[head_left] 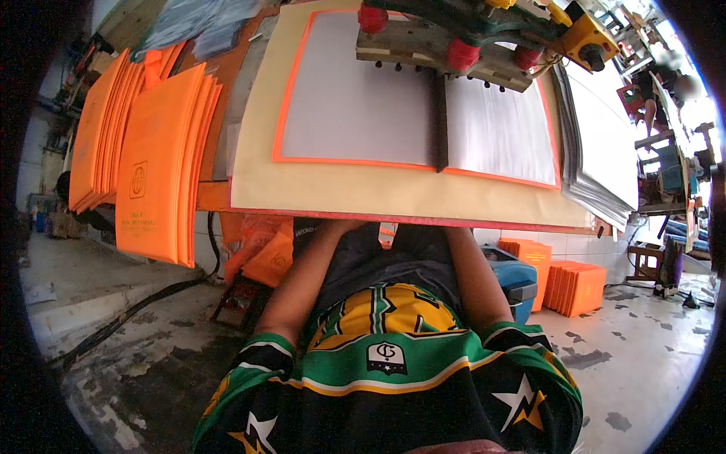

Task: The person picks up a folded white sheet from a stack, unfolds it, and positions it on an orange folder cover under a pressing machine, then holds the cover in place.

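Nearest the camera is a black, green and yellow jersey, with a shield badge on the chest and a star toward each side. At the far left, two stacks of orange folders stand out against the workshop, the front cover printed with a round emblem and lettering. Behind them lies crumpled clear plastic. The person's left forearm reaches up to the near edge of a cream board; only a sliver of the left hand shows there, so its opening and any hold cannot be told.

On the board lies an open folder, its orange border framing two smooth, greyish-white inner panels, the right one streaked with sheen. It lies flat, its long axis running left to right across the person's front, with one long edge facing the person. A dark bar crosses it from near to far, right of its middle, beneath a machine head with red fittings.

The right forearm goes under the board's edge; the right hand is hidden, so its state cannot be told. Farther right are a blue case, bundled orange folders on the floor, and a stack of white sheets beside the board.
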A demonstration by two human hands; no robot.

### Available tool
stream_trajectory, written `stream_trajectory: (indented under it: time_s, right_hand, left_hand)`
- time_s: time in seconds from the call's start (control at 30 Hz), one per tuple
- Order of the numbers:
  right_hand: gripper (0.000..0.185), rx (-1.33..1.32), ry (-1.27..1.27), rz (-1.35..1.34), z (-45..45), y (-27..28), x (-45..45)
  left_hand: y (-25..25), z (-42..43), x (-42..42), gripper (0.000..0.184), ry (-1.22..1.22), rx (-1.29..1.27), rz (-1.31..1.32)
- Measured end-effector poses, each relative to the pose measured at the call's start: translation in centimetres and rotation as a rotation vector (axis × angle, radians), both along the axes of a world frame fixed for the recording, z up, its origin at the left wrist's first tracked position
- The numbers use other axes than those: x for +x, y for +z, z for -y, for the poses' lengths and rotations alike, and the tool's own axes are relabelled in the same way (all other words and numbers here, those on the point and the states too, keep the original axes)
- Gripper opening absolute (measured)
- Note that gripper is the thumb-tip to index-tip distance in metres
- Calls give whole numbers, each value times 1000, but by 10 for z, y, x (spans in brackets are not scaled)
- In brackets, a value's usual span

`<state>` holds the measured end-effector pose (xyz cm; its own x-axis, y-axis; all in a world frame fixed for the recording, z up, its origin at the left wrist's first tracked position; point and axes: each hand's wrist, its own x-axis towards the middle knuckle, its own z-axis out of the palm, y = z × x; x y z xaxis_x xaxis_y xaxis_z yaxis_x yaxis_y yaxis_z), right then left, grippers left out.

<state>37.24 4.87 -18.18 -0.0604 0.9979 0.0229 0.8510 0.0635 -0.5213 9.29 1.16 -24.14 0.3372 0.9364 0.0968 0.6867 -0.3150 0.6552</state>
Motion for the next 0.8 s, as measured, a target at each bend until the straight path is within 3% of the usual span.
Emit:
stream_trajectory:
  time_s: [0.3,0.43,0.5,0.57,0.63,0.7,0.8]
  right_hand:
    - [51,-23,14,11,0,3,1]
    - [51,-57,44,23,5,11,0]
    - [51,-141,86,29,15,32,-3]
    - [51,-320,225,52,41,80,-7]
    - [51,-346,526,156,73,112,3]
    - [55,-166,858,200,100,132,30]
    - [46,-707,932,-467,114,218,76]
  left_hand:
    - [-4,-2,0,50,-4,3,38]
    - [-1,-4,-1,49,-2,-160,267]
    - [12,4,-1,48,-60,-239,237]
    - [44,21,-2,44,-224,-273,78]
    - [67,45,-12,43,-423,-296,100]
    - [152,70,-26,44,-530,-370,127]
    - [253,84,-60,45,-558,-450,279]
